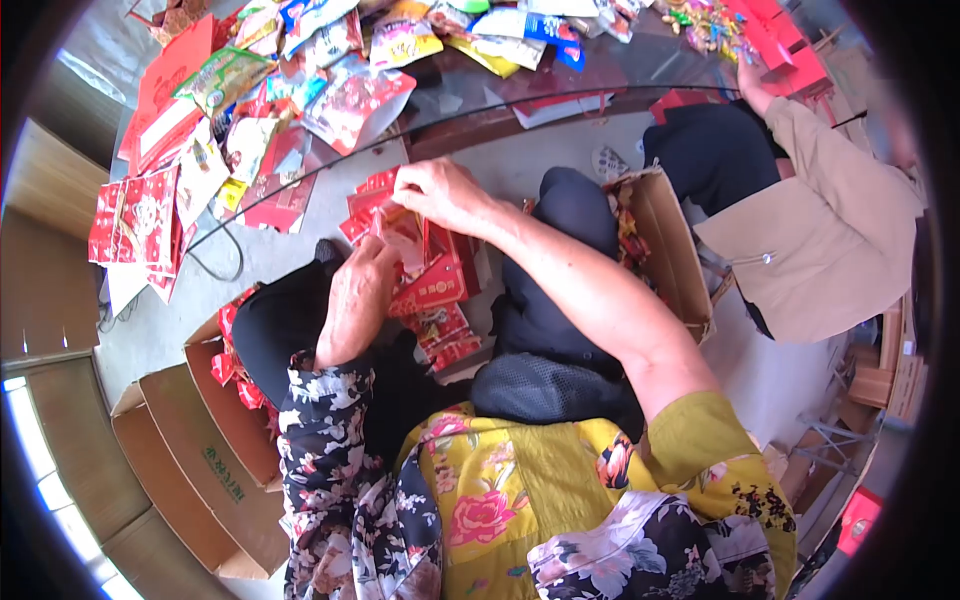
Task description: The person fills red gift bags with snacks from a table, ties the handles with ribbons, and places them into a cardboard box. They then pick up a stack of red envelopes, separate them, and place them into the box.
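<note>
Above my lap, between my knees, is a red gift bag (435, 285) with gold print, its top parted and partly hidden by my fingers. My left hand (358, 298) is closed on its near left edge, thumb and fingers pinched together. At the far upper edge, my right hand (440, 193) has its fingers curled in a pinch on the same red bag. Directly below lies another red printed packet (445, 338). Whether a small item is also pinched in the fingertips cannot be made out.
A glass-topped table (440, 105) ahead holds snack packets (405, 40) and red bags (133, 220). Cardboard boxes with red-wrapped items stand at left (190, 440) and right (675, 245). A person in a tan top (820, 240) sits at right, one hand (752, 82) near loose sweets (705, 25).
</note>
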Demonstrator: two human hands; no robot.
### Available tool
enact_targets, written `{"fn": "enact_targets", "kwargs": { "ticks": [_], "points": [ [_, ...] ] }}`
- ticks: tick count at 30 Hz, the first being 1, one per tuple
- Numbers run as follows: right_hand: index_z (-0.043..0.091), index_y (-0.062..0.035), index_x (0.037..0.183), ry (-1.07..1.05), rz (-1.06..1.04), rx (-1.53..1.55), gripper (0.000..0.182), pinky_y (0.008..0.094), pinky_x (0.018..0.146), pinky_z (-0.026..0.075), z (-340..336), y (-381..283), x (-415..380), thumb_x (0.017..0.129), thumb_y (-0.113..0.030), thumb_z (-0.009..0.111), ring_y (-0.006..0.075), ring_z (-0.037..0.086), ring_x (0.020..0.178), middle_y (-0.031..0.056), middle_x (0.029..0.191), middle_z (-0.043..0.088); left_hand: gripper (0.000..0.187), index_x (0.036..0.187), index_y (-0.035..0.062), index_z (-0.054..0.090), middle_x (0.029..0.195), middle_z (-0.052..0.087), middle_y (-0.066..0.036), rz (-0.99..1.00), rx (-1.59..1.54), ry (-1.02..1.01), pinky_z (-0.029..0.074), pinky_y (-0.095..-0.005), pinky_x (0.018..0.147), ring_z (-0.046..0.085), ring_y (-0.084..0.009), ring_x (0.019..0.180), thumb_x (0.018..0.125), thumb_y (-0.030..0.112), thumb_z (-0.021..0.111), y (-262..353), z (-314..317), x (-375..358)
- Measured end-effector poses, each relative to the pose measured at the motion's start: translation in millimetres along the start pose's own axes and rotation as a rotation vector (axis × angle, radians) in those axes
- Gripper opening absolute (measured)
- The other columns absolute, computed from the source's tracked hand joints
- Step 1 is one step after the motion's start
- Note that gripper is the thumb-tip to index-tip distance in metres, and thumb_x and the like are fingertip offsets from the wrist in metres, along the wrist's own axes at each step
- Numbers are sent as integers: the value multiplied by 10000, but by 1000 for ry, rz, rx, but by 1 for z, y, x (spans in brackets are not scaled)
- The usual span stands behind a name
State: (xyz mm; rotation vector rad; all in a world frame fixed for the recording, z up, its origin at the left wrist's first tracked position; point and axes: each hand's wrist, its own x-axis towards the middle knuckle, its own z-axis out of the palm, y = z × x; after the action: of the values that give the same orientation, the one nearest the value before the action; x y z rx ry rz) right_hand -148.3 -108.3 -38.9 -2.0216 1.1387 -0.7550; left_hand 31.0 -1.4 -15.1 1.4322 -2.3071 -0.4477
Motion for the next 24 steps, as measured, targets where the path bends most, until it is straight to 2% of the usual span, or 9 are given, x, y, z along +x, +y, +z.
{"fn": "enact_targets", "kwargs": {
  "ticks": [4,5,6,9,13,16,18,20,24],
  "points": [
    [631,-48,887,1,-68,12,220,410,699,500,-5,-7,-5,889,-269,628,344,644,808,156,838,656,120,916,40,601,912,554,-150,-15,-52,10,509,-434,685,607,-372,822,802,7,618,9,-8,2],
    [632,-35,903,50,-110,-10,155,351,654,503,-6,-9,-6,905,-190,621,251,647,713,119,799,655,106,905,40,603,903,552,-149,-2,-64,29,510,-434,681,607,-371,811,803,12,615,8,-8,2],
    [632,-35,903,51,-120,-19,155,351,654,503,-7,-11,-6,905,-190,621,251,647,713,119,799,655,106,905,40,603,903,552,-149,2,-63,42,510,-434,681,607,-371,811,803,12,615,7,-8,2],
    [641,7,941,197,-38,420,88,222,606,480,-17,-18,-12,925,-30,563,49,573,651,16,783,637,194,901,51,615,893,557,-133,-31,45,40,525,-416,693,622,-337,817,743,-60,600,2,-8,0],
    [646,-1,968,272,-18,289,111,227,632,493,-60,-17,-9,928,-59,560,81,606,652,44,823,666,208,887,55,624,884,567,-132,-44,60,68,525,-419,697,629,-339,815,717,-65,623,0,-7,-1],
    [649,-12,1024,314,-225,-49,156,249,689,510,-91,-12,11,898,-33,560,116,633,763,73,997,656,163,900,50,631,904,583,-160,-34,9,71,515,-446,670,627,-378,792,778,-41,571,1,-11,0],
    [638,-38,1111,302,-311,-237,259,359,861,513,-105,-16,25,857,-52,589,282,613,1063,140,1180,605,188,915,57,637,907,588,-164,-41,-28,67,514,-452,675,630,-383,791,773,-46,571,4,-12,0],
    [639,-35,1046,299,-371,-441,227,416,869,516,-108,-20,40,823,-46,597,333,608,1043,150,1256,551,212,929,65,643,909,594,-168,-48,-65,61,512,-457,680,633,-389,790,767,-52,572,3,-12,-1],
    [613,-16,1077,149,-344,-672,266,447,881,511,-107,-17,64,816,-59,603,363,602,1047,172,1317,503,251,964,78,654,910,597,-173,-72,-51,70,513,-460,700,634,-392,795,773,-53,557,-3,-8,-3]
  ]
}}
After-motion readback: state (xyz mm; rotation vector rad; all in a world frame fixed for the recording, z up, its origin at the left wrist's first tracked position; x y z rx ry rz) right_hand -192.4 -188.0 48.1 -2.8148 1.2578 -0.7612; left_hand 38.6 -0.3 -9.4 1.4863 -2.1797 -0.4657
